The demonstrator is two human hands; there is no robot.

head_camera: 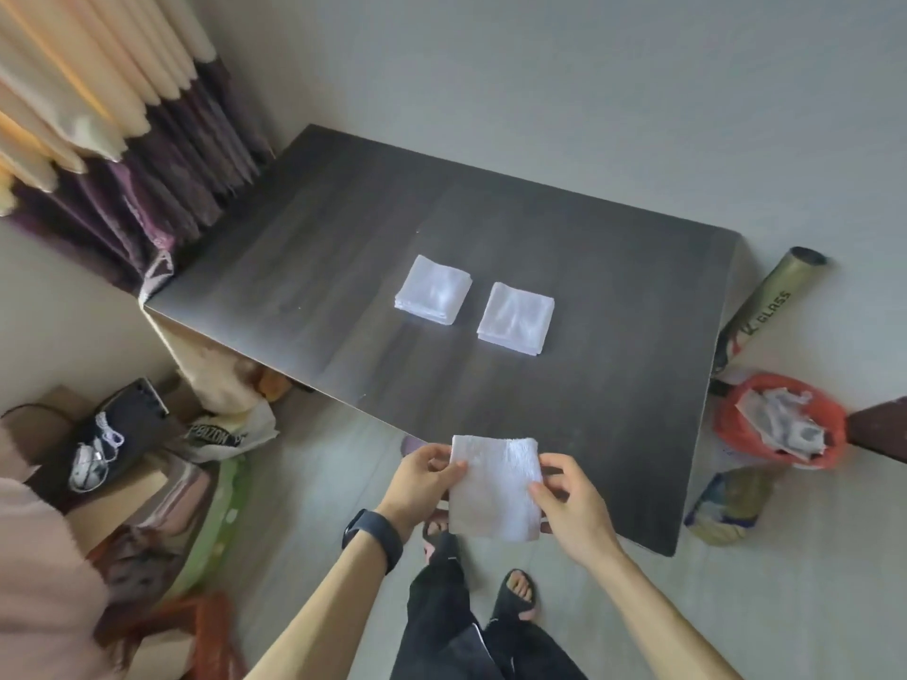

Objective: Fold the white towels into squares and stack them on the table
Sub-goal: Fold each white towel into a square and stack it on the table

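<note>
From my feed I see both hands low in the centre of the frame, holding one white towel [495, 485] in the air just over the near edge of the dark table [314, 267]. The left hand [422, 483] pinches the towel's left edge between thumb and fingers, and a black wristband [375, 534] sits on that wrist. The right hand [572, 507] grips the towel's right edge, thumb on the front face and fingers curled behind. The towel is already folded to a rough rectangle, hanging upright with its top fold level and its lower edge near the person's sandalled foot [518, 596] in the picture. Further up, near the middle of the table, lie two folded stacks side by side but apart: the left stack [433, 291] and the right stack [515, 319], each a neat white square of several layers. At the right edge of the frame a red bag [780, 419] holding crumpled paper sits on the floor, with a cardboard tube [770, 306] leaning just above it. In the upper left, cream and purple curtains [122, 139] hang beside the table's far corner.
</note>
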